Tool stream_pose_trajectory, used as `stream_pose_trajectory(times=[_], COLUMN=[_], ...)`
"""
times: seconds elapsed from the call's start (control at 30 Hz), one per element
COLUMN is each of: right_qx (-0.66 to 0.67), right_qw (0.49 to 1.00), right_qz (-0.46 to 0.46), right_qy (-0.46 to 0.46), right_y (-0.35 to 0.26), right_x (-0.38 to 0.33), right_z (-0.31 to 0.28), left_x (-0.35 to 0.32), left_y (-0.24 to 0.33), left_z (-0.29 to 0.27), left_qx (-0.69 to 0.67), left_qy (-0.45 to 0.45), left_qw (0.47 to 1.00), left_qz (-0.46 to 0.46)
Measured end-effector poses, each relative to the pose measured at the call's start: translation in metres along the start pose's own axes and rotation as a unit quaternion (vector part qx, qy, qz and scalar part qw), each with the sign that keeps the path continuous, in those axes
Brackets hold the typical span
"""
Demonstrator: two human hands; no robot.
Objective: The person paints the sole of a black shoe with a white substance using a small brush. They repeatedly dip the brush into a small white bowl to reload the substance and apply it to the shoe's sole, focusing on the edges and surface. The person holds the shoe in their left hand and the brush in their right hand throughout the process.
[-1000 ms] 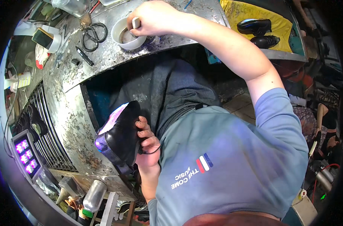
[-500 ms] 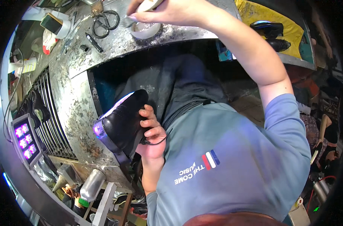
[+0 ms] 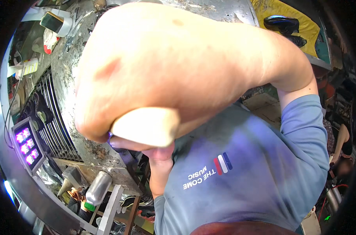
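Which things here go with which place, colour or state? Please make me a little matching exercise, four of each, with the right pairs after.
Things
1. Pale handle
2. Silvery bottle
3. Lit panel
4. Black shoes

Places, colours or states
A. Glowing purple-pink
B. On a yellow sheet
C. Gripped in the person's right hand
D. Green at its lower end

Right pairs: 1-C, 2-D, 3-A, 4-B

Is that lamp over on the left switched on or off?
On: the lamp shows six patches glowing bright pink and purple.
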State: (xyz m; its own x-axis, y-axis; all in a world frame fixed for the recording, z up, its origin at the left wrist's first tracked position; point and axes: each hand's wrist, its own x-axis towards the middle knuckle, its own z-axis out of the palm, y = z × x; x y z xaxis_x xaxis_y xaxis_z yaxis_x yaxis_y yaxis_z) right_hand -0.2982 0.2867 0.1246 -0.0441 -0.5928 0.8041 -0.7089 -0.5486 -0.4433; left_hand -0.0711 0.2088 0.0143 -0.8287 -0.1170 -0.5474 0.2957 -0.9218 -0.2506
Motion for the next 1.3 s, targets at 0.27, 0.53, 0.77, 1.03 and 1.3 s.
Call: stream_pose_trajectory(times=[0.27, 0.53, 0.77, 1.03, 1.3], right_qx=[0.014, 0.050, 0.063, 0.095, 0.109], right_qw=[1.000, 0.998, 0.997, 0.994, 0.992], right_qz=[0.027, 0.037, 0.044, 0.048, 0.060], right_qy=[0.004, 0.001, 0.007, -0.009, -0.033], right_y=[0.001, 0.007, 0.004, 0.010, 0.010], right_x=[-0.001, -0.001, -0.004, -0.002, -0.011], right_z=[0.003, 0.011, 0.012, 0.017, 0.015], left_x=[-0.010, -0.007, 0.029, 0.044, 0.043], left_y=[-0.035, -0.032, -0.005, -0.020, -0.025], left_z=[0.029, 0.012, -0.020, -0.023, -0.013], left_qx=[0.005, -0.065, -0.186, -0.237, -0.208], left_qy=[0.124, 0.045, -0.160, -0.266, -0.284], left_qw=[0.988, 0.997, 0.931, 0.861, 0.866], left_qz=[0.094, 0.000, -0.272, -0.363, -0.355])
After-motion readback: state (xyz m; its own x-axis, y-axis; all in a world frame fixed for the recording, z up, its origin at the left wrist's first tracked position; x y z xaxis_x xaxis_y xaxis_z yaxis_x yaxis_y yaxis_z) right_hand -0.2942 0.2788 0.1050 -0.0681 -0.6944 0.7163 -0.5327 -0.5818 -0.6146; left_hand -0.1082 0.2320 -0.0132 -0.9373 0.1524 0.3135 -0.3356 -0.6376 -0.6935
